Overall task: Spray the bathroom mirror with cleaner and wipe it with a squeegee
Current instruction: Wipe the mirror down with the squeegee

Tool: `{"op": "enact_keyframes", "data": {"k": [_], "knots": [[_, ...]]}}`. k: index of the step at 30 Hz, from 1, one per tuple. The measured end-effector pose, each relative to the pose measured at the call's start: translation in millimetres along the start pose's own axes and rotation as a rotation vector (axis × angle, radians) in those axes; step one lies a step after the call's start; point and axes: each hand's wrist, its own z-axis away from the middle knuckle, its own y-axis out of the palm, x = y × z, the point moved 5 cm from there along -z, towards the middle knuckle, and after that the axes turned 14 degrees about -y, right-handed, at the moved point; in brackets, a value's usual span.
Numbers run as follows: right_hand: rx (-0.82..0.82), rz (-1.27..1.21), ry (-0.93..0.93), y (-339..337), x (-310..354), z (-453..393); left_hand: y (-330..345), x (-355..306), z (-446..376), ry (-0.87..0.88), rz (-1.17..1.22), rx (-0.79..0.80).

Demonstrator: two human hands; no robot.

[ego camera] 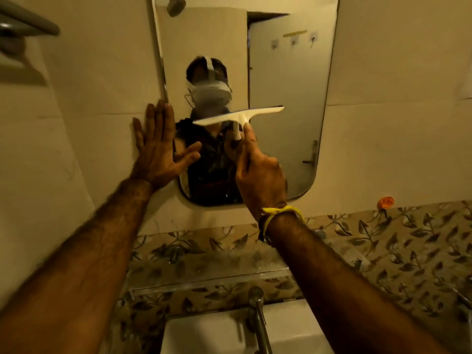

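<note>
Right hand (260, 180) grips squeegee (238, 115) mid-mirror (286, 103) (blade level); left hand (158, 149) flat, spanning mirror's edge.

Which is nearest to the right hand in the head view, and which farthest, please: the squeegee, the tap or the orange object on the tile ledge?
From the right hand:
1. Squeegee: held in that hand, blade against the mirror.
2. Orange object: on the ledge, lower right of the hand.
3. Tap: well below, over the sink.
</note>
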Motion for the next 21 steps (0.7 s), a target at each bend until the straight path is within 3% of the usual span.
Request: {"op": "enact_keyframes", "data": {"k": [5, 8, 13, 21], "knots": [[0.246, 0.063, -0.046, 18.7, 10.0, 62.9, 3.3, 9.2, 15.1, -0.007, 0.04, 0.138], [0.175, 0.072, -0.082, 26.9, 21.5, 50.5, -4.8, 11.1, 15.9, 0.003, 0.085, 0.16], [0.086, 0.033, -0.224, 48.3, 46.1, -13.8, -10.2, 11.5, 28.0, -0.076, 0.242, -0.029], [0.28, 0.143, -0.27, 57.2, 10.2, 111.2, -4.6, 16.8, 27.8, -0.144, 0.231, 0.028]]}}
